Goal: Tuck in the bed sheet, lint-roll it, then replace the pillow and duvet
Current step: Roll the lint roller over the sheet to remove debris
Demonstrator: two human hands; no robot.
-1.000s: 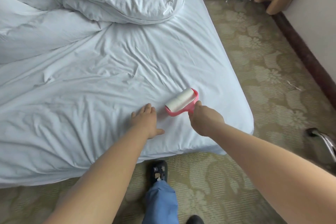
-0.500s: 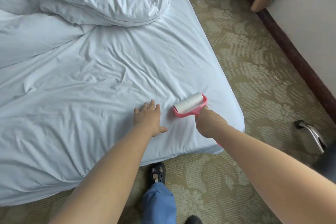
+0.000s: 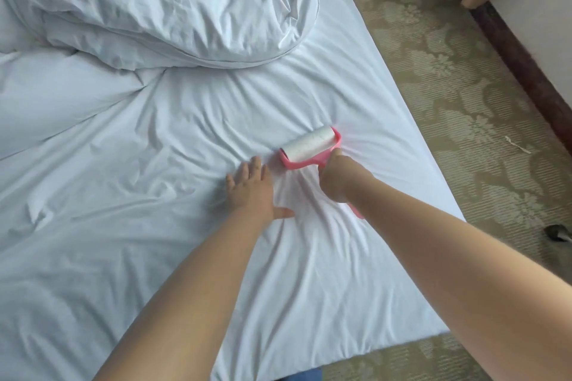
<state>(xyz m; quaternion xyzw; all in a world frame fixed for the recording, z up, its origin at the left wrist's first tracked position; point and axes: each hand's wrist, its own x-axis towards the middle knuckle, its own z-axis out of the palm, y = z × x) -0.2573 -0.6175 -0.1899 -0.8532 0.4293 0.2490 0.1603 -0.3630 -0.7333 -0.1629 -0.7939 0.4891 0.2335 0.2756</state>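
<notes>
Both arms now reach farther over the bed sheet (image 3: 154,195), toward the middle of the frame. The lint roller (image 3: 309,147), gripped by the right hand (image 3: 339,178), sits deeper on the mattress than a second ago, well away from the near edge it was close to. The left hand (image 3: 252,192), flat on the sheet, has slid forward with it and stays just left of the roller. The view has shifted too: the duvet (image 3: 173,3) fills more of the upper left, and the shoe and trouser leg have almost dropped out at the bottom edge.
</notes>
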